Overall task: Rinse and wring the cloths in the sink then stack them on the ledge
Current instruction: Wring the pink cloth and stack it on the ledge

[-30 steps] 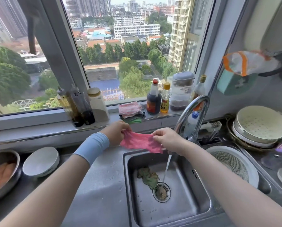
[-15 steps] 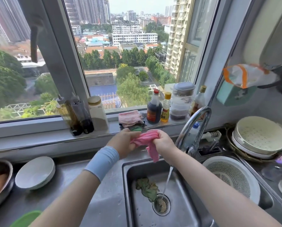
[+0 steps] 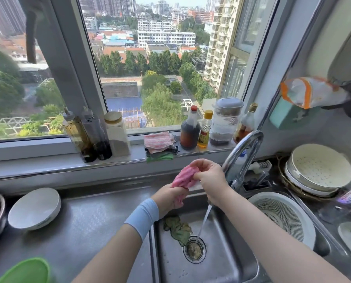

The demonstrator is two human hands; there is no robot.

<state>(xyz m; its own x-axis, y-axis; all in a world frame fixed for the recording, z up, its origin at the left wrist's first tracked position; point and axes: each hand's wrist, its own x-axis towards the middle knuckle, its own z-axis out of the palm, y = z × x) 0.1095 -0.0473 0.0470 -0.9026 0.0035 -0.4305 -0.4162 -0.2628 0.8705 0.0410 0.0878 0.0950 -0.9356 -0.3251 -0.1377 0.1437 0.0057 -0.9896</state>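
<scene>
A pink cloth (image 3: 184, 177) is bunched into a thick roll above the back edge of the sink (image 3: 231, 260). My left hand (image 3: 170, 198) grips its lower end and my right hand (image 3: 208, 173) grips its upper end. A crumpled green cloth (image 3: 177, 229) lies on the sink floor beside the drain (image 3: 194, 249). A thin stream of water falls from the faucet (image 3: 245, 152) to the drain. A stack of folded cloths (image 3: 160, 145), pink on top and green below, rests on the window ledge (image 3: 48, 163).
Bottles and a jar (image 3: 95, 135) stand on the ledge at left, sauce bottles (image 3: 197, 130) and a container at right. A white bowl (image 3: 34, 208) sits upside down on the counter. A white colander (image 3: 282, 215) fills the right basin; strainers (image 3: 319, 170) are stacked behind.
The pink cloth was stretched flat between both hands, then gathered into a bunch. Now it is rolled tight, with my left hand lower and my right hand higher.
</scene>
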